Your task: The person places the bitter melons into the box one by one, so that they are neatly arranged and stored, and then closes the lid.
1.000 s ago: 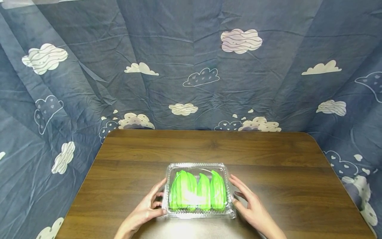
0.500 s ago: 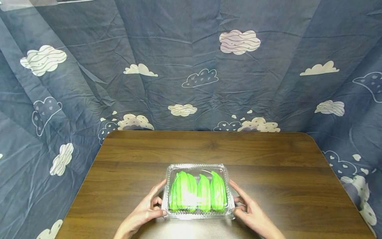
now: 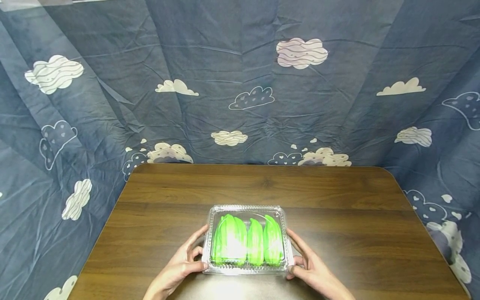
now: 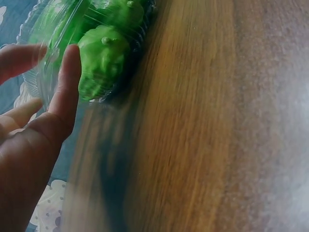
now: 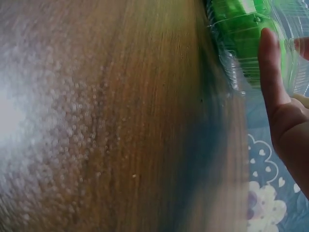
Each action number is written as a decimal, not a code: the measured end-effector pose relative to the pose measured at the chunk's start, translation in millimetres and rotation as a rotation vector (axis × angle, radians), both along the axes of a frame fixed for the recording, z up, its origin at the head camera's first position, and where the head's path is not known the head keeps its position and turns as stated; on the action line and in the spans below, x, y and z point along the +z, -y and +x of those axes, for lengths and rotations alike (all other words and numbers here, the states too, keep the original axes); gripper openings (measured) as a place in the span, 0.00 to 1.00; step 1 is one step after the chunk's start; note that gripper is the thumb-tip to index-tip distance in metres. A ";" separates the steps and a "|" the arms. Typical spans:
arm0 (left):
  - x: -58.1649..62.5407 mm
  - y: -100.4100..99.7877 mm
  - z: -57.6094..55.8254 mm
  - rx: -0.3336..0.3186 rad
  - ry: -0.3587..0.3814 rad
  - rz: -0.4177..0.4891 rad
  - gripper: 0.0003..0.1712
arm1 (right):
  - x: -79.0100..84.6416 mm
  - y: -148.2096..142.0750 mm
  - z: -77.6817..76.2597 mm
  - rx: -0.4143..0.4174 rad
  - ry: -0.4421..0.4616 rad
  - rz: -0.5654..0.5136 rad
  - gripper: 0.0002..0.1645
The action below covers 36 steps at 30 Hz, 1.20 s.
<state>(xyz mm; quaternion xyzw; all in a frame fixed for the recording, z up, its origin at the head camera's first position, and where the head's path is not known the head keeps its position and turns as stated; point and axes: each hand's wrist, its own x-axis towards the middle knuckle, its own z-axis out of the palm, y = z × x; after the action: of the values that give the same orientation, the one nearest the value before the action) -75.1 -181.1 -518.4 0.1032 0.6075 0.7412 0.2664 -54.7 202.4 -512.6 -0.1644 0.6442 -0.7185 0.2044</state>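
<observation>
A clear plastic clamshell container (image 3: pixel 247 271) with a ribbed rim lies near the table's front edge, its lid down. Several long green vegetable-like pieces (image 3: pixel 255 241) stand side by side inside; their exact kind is unclear. My left hand (image 3: pixel 178 264) holds the left side, thumb at the near corner and fingers along the rim. On the right side my right hand (image 3: pixel 313 266) grips the rim the same way. Through the plastic in the left wrist view, a green piece (image 4: pixel 104 60) shows a bumpy end with a small stub. The right wrist view shows the thumb (image 5: pixel 271 63) against the container.
The brown wooden table (image 3: pixel 168 187) has rounded far corners. A blue curtain (image 3: pixel 240 62) with a cloud print hangs behind it and along both sides. Bright glare falls on the table in front of the container.
My right hand has drawn in at the right side, its fingers and thumb now curled about the rim. The container has shifted very slightly left. My left hand keeps its grip.
</observation>
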 end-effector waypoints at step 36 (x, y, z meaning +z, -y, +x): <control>-0.8 -6.0 0.2 0.041 -0.014 0.036 0.58 | 0.2 1.2 -2.3 0.039 0.013 -0.016 0.57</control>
<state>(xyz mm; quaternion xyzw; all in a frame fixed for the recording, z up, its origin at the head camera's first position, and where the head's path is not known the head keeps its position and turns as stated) -74.9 -175.1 -519.2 0.1005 0.5977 0.7567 0.2450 -57.0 201.2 -512.4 -0.1739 0.6339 -0.7205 0.2210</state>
